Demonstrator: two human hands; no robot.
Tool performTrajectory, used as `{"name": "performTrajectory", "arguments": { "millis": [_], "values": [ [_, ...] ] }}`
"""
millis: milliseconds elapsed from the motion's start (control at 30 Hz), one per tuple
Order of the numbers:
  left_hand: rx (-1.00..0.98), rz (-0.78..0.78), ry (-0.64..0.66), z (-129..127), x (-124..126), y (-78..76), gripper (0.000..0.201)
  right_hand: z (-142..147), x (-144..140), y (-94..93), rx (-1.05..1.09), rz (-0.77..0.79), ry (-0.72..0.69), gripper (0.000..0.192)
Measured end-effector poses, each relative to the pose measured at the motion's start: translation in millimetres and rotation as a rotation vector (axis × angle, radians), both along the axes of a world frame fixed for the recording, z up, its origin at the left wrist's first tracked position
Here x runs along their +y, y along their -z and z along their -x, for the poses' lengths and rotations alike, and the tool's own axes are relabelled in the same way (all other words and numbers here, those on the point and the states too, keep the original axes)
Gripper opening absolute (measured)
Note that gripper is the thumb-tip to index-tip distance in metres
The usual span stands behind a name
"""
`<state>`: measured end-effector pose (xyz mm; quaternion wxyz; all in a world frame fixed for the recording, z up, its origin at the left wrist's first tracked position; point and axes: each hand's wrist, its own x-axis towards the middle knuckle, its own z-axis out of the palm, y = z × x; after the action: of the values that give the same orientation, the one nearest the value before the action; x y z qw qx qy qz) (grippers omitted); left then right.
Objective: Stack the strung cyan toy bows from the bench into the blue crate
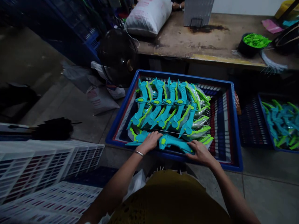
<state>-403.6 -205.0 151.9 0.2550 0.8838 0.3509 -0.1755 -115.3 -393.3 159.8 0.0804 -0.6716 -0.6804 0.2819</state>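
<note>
A turquoise and lime-green plastic toy bow (175, 141) lies across the near side of a big blue crate (237, 140). My left hand (150, 141) is closed over its left part, with a bracelet on the wrist. On its right end rests my right hand (199, 151), fingers bent around it. Just beyond, several more toy bows (171, 99) are stacked in slanting rows, lime-green edges facing right. A thin white string (168, 132) runs between the near bow and the stack. My fingertips are partly hidden.
A workbench (173, 46) at the back holds a white sack (149, 17) and a black bowl of green parts (251, 46). A dark fan (119, 57) stands beyond the crate's left corner. White crates (46, 168) stand at left; another crate of turquoise parts (281, 124) at right.
</note>
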Motion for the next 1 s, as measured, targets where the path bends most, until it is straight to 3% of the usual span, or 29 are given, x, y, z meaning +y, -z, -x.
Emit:
{"name": "performTrajectory", "arguments": {
  "millis": [300, 467, 600, 733, 833, 1000],
  "values": [
    [-0.076, -0.109, -0.043, 0.7, -4.0, 27.3, 0.06, -0.7, 3.3, 28.4, -0.034, 0.006, -0.014, 0.061],
    [-0.104, -0.107, -0.066, 3.5, -1.5, 31.8, 0.063, 3.7, -1.9, 33.6, -0.07, -0.028, -0.044, 0.062],
    [-0.16, -0.083, -0.084, 7.0, -2.1, 33.3, 0.064, 4.1, -5.7, 32.6, -0.039, -0.241, -0.026, 0.064],
    [-0.228, -0.062, -0.082, 12.5, -2.1, 40.2, 0.063, 4.1, 13.8, 32.2, -0.244, -0.477, 0.178, 0.051],
    [-0.328, -0.057, -0.097, 18.3, -2.6, 43.8, 0.069, 1.8, 34.8, 38.3, -0.398, -0.415, 0.225, 0.045],
    [-0.489, -0.104, -0.147, 21.1, -7.2, 39.5, 0.086, -2.6, 38.0, 45.9, -0.396, -0.323, 0.086, 0.033]
  ]
}}
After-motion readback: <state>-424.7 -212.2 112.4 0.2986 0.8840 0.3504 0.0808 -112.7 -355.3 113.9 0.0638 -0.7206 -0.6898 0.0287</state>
